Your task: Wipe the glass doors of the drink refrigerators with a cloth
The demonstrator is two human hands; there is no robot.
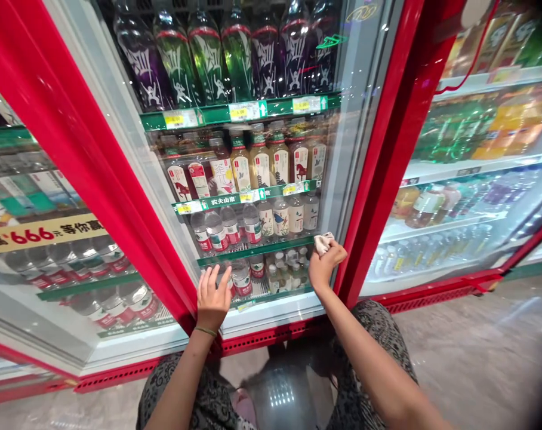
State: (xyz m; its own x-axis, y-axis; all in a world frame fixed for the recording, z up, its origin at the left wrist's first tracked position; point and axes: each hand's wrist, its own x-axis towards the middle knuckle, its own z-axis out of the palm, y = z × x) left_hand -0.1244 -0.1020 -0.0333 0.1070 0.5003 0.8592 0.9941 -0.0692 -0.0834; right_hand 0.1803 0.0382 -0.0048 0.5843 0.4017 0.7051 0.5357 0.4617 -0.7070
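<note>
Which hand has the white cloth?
The right hand, the higher one: the cloth is bunched in its grip. The left hand, lower and spread open, shows none.

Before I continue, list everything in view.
Glass door: one, clear, centre
Cloth: one, whitish, door's lower right
Upper bottles: seven, purple and green, top shelf
Middle bottles: about eight, mixed, second shelf
Lower bottles: many, mostly clear, lower shelves
Price tags: several, yellow, shelf edges
Coolers: several, red-framed, across
Side bottles: many, mixed, neighbouring coolers
Banner: one, yellow, left
Floor: one, grey, below
Trousers: one pair, patterned grey, bottom
Wristband: one, greenish, left wrist
Left hand: one, bare, door's lower left
Right hand: one, bare, holding cloth
</note>
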